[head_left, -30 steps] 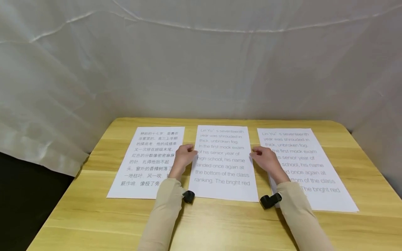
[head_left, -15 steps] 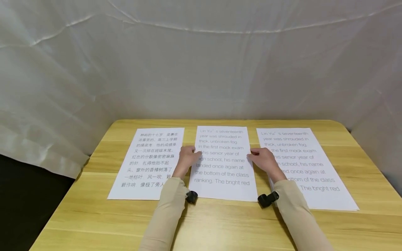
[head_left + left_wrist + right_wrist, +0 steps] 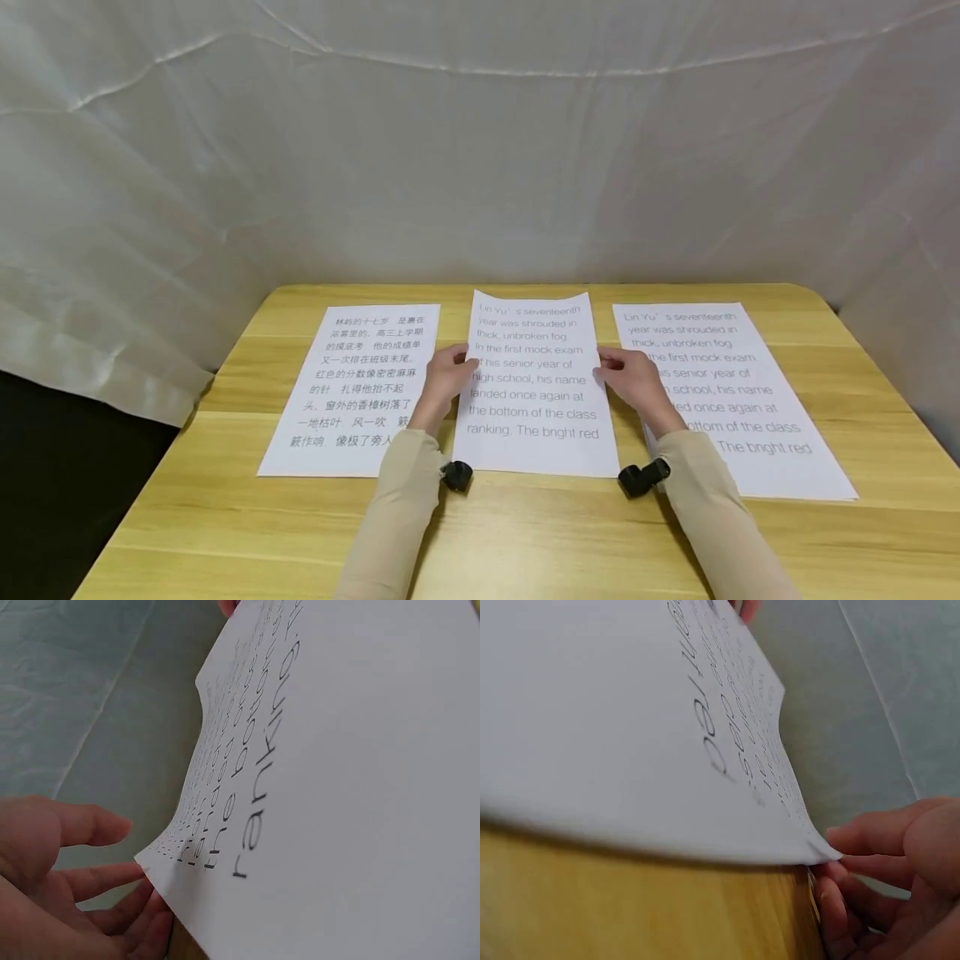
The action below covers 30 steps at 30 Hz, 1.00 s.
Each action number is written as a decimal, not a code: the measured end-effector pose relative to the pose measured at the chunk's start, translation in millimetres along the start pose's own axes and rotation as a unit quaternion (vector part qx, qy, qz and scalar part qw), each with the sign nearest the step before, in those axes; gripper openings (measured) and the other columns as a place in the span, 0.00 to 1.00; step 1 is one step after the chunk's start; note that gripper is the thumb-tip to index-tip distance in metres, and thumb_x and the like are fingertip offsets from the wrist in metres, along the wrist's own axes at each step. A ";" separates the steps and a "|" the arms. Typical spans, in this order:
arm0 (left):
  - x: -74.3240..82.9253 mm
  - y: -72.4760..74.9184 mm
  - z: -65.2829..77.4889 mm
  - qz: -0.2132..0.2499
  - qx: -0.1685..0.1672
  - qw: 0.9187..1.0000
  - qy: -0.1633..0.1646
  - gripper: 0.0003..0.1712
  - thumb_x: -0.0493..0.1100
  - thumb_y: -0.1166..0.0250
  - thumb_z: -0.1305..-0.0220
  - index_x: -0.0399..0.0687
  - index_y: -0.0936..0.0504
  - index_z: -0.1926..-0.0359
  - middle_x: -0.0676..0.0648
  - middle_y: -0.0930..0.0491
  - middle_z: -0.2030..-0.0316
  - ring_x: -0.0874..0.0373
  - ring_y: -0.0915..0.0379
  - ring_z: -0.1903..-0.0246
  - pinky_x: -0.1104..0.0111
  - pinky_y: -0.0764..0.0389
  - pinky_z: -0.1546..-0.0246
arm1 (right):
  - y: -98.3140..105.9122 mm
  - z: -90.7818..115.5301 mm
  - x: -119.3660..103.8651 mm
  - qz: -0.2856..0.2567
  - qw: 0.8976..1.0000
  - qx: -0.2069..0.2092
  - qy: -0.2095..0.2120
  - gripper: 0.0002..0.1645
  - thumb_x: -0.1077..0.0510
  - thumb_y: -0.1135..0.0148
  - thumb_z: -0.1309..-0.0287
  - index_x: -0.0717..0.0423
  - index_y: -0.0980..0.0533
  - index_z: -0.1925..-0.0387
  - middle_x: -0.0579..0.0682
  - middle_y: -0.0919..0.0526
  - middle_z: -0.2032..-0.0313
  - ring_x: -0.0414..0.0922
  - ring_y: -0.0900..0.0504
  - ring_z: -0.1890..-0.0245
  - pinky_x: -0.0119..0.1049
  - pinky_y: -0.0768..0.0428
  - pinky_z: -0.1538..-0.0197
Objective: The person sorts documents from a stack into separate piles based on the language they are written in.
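Between my hands is the middle printed sheet of paper with English text, its far corners curled up off the table. My left hand holds its left edge, fingers under the paper and thumb above; in the left wrist view a small gap shows between the thumb and the sheet. At the right edge, my right hand pinches the sheet between thumb and fingers. The right wrist view shows the near edge of the paper raised above the wooden table.
A sheet with Chinese text lies to the left, partly under the left forearm. Another English sheet, apparently on top of more paper, lies to the right, partly behind the right hand. A pale cloth curtain hangs behind the table.
Both hands have taken hold of the middle sheet's side edges. The sheet lay flat before; now its far corners bend upward and it is lifted slightly. The side sheets have not moved.
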<state>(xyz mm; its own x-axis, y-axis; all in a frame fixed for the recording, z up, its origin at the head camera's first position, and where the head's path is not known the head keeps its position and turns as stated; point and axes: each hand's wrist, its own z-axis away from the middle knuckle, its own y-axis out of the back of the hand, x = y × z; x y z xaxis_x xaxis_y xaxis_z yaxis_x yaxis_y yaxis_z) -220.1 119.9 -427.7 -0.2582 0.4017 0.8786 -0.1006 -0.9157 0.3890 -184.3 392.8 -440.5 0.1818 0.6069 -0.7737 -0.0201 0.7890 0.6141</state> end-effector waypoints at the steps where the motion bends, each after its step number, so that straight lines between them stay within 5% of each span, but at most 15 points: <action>1: -0.3 -0.2 0.5 0.002 0.004 1.000 -0.002 0.27 0.37 0.40 0.34 0.34 0.30 0.35 0.37 0.26 0.44 0.46 0.28 0.49 0.59 0.25 0.47 | -0.1 0.2 0.2 0.001 1.000 -0.002 0.000 0.30 0.62 0.41 0.38 0.66 0.32 0.35 0.62 0.20 0.54 0.51 0.26 0.58 0.39 0.27 0.57; 8: -5.9 -3.7 2.3 -0.007 0.065 0.997 -0.043 0.26 0.29 0.40 0.43 0.34 0.24 0.41 0.38 0.20 0.57 0.49 0.25 0.57 0.63 0.21 0.56 | -1.2 2.8 0.5 -0.003 1.000 -0.002 -0.003 0.31 0.64 0.39 0.39 0.63 0.32 0.35 0.59 0.19 0.59 0.49 0.27 0.64 0.35 0.28 0.65; 13: -8.1 -4.0 1.9 0.011 0.086 0.996 -0.021 0.27 0.29 0.38 0.47 0.40 0.20 0.43 0.42 0.21 0.63 0.51 0.26 0.59 0.65 0.22 0.61 | 2.5 2.8 2.3 -0.020 0.999 0.001 -0.028 0.30 0.62 0.39 0.39 0.62 0.32 0.35 0.60 0.19 0.58 0.48 0.24 0.64 0.34 0.24 0.64; 20: -4.4 4.1 2.3 0.057 0.051 0.997 -0.011 0.26 0.31 0.36 0.42 0.43 0.22 0.40 0.43 0.24 0.61 0.52 0.30 0.58 0.67 0.24 0.60 | 12.6 3.4 -1.1 -0.041 0.998 0.021 -0.033 0.28 0.62 0.40 0.37 0.63 0.30 0.36 0.61 0.21 0.57 0.48 0.25 0.63 0.31 0.24 0.64; 30: 2.3 15.0 4.1 0.117 0.017 0.993 -0.013 0.27 0.33 0.36 0.39 0.44 0.25 0.38 0.46 0.24 0.62 0.54 0.32 0.59 0.65 0.27 0.53 | 24.2 7.5 -7.7 -0.157 0.986 -0.001 -0.058 0.31 0.59 0.41 0.35 0.57 0.34 0.32 0.58 0.23 0.54 0.42 0.24 0.66 0.30 0.22 0.63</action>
<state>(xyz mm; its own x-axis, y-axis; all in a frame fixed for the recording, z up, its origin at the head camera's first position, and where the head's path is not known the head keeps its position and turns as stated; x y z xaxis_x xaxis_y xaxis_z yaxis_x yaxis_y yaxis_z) -218.3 107.1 -418.8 -0.2466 0.1792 0.9524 -0.0073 -0.9831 0.1830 -178.8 406.5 -418.5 0.2904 0.3178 -0.9026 0.0522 0.9366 0.3465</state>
